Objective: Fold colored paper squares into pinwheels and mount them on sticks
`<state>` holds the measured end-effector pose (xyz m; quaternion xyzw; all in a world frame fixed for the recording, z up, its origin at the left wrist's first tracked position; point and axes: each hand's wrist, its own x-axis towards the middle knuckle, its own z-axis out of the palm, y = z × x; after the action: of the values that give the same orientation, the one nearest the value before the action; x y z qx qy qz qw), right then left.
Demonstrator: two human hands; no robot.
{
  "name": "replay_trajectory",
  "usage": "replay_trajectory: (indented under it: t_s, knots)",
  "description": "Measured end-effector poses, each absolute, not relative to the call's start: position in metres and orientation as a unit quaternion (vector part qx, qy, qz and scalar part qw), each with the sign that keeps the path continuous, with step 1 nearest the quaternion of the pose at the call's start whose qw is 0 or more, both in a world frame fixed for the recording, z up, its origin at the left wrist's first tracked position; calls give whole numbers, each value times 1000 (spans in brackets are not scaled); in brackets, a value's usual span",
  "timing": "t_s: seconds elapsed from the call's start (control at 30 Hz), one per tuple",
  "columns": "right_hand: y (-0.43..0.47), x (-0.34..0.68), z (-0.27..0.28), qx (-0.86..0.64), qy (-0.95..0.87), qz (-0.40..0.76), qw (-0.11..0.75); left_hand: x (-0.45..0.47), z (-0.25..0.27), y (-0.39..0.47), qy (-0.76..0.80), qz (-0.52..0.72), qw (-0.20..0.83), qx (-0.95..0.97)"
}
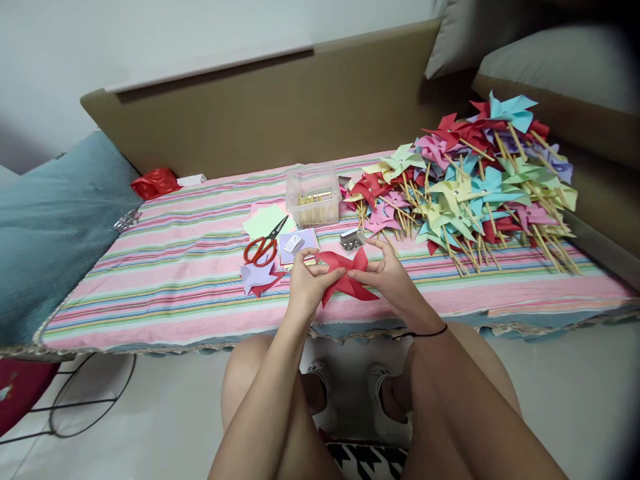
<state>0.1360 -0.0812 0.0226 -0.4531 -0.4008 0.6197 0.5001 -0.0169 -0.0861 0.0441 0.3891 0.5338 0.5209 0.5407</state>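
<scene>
A red paper pinwheel [349, 283] with folded blades is held up between both hands, above the front edge of the striped cloth [190, 267]. My left hand [309, 283] pinches its left side, thumb near the middle. From the right, my right hand [393, 280] pinches it too, its thumb also close to the centre. No stick shows on this pinwheel. Just beyond the hands lie a small open box of metal pins [352, 241] and a stack of purple paper squares [306, 239]. Red-handled scissors [263, 247] rest to the left, by a folded purple paper piece [257, 275].
A clear plastic tub [313, 217] of wooden sticks stands behind the papers. Many finished pinwheels on sticks [470, 193] are heaped at the right. A red plastic bag [156, 183] lies at the far left, near a blue cushion [65, 220]. A brown backrest [270, 113] closes off the rear.
</scene>
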Motion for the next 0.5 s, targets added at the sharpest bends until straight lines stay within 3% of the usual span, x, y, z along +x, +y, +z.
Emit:
replay_trajectory:
  t_s: [0.5]
  knots:
    - [-82, 127, 22, -477, -378, 589, 531, -14, 46, -86, 531, 556, 526, 364]
